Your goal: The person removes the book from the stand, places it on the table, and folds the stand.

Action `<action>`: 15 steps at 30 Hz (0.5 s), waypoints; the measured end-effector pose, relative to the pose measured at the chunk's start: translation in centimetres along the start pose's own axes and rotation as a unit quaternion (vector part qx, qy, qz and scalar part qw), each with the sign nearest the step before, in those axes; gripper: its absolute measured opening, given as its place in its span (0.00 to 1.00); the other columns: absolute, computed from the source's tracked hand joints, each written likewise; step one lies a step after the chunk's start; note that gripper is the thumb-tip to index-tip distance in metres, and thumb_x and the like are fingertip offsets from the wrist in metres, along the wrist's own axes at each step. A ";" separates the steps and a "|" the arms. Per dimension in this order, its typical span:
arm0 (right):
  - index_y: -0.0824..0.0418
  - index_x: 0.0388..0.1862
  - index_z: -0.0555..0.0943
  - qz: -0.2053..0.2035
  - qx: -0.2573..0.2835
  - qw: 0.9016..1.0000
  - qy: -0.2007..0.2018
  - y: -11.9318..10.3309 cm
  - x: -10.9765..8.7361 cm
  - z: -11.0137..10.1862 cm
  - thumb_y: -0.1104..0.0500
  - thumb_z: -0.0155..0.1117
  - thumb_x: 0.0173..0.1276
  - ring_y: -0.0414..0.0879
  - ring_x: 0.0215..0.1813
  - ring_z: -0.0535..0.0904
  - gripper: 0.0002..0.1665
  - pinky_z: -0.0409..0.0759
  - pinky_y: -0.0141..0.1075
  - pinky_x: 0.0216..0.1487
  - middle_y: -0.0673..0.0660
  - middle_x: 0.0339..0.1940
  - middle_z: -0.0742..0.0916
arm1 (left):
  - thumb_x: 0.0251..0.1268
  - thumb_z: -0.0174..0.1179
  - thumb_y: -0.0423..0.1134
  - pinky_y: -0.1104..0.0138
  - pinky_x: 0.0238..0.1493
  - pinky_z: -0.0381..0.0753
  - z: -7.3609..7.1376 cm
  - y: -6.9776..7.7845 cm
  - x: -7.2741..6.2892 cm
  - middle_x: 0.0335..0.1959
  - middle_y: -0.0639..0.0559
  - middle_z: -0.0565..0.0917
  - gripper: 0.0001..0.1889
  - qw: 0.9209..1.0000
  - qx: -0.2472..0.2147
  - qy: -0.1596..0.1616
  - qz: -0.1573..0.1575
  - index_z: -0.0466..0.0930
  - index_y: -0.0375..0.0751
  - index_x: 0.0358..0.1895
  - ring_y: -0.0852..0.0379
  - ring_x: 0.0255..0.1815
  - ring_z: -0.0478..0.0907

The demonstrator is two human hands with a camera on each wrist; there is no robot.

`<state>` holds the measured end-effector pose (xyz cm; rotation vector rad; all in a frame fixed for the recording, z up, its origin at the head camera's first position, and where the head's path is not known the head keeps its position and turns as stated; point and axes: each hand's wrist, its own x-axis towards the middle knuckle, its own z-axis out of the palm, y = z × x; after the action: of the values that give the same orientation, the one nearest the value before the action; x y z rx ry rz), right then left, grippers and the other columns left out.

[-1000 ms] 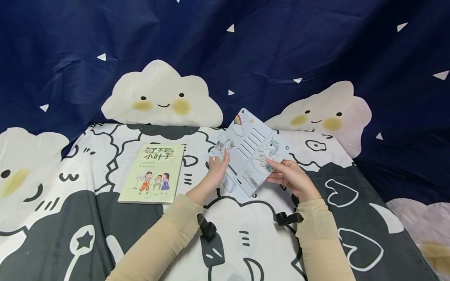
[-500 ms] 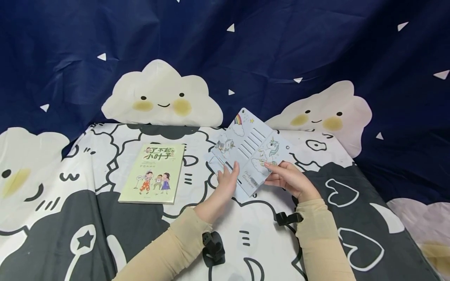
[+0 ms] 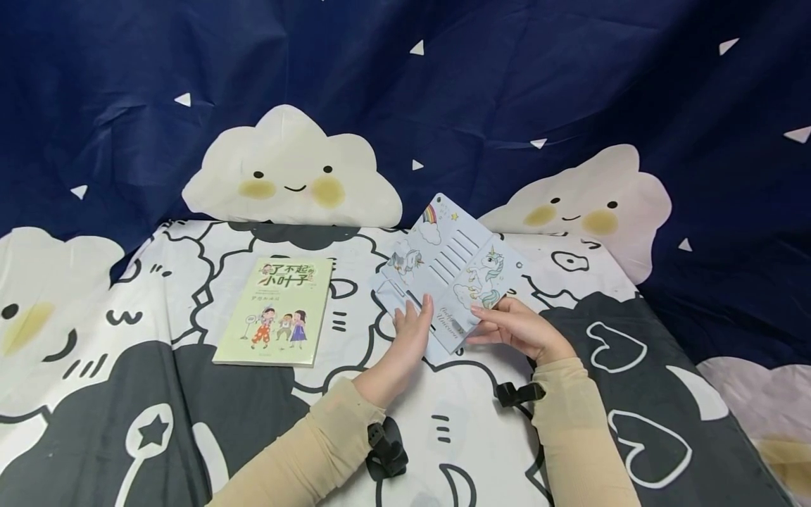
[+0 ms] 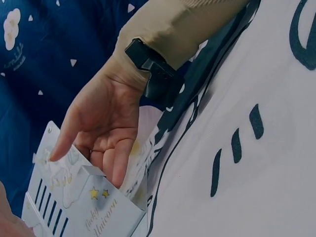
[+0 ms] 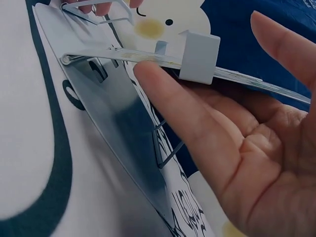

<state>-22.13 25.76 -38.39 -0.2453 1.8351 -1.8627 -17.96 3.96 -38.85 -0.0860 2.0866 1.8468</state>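
A pale blue folding book stand [image 3: 440, 246] with unicorn pictures, a rainbow and rows of slots is held tilted over the cloth. My right hand [image 3: 522, 331] grips its right panel, thumb on the printed face and fingers behind. In the left wrist view, the right hand [image 4: 106, 128] reaches round the panel edge beside a small folded tab. My left hand [image 3: 402, 352] holds the lower left edge, thumb upright, fingertips at the slots. The right wrist view shows the stand's underside, a white clip [image 5: 200, 57] and left fingertips [image 5: 101, 9] by a white wire loop.
A light green book [image 3: 275, 313] with cartoon figures on its cover lies flat to the left of the stand. The black, white and grey cartoon cloth [image 3: 437, 408] runs under everything. A dark blue curtain [image 3: 469, 84] with cloud faces hangs behind.
My left hand has moved down and right along the stand's lower left edge. The right hand has slid slightly down and left on its panel. The book has stayed put.
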 end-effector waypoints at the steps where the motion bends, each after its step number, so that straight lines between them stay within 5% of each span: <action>1: 0.69 0.47 0.76 -0.003 0.000 1.000 -0.004 0.0 0.0 0.0 0.63 0.55 0.76 0.54 0.44 0.89 0.08 0.82 0.52 0.55 0.56 0.42 0.89 | 0.72 0.26 0.72 0.36 0.75 0.26 -0.1 0.0 0.1 0.80 0.37 0.25 0.48 1.000 0.000 0.002 0.002 0.32 0.38 0.80 0.37 0.80 0.20; 15: 0.83 0.65 0.63 -0.024 -0.030 0.996 -0.077 0.2 0.4 1.0 0.68 0.59 0.71 0.51 0.56 0.84 0.29 0.78 0.55 0.61 0.65 0.57 0.84 | 0.69 0.20 0.74 0.37 0.75 0.26 -2.9 0.9 1.0 0.82 0.42 0.29 0.48 1.000 -0.005 -0.010 0.000 0.35 0.42 0.81 0.39 0.82 0.25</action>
<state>-21.96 24.67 -38.65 -0.4444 1.7952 -1.7703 -19.80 1.45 -38.01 -0.0695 2.0642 1.8511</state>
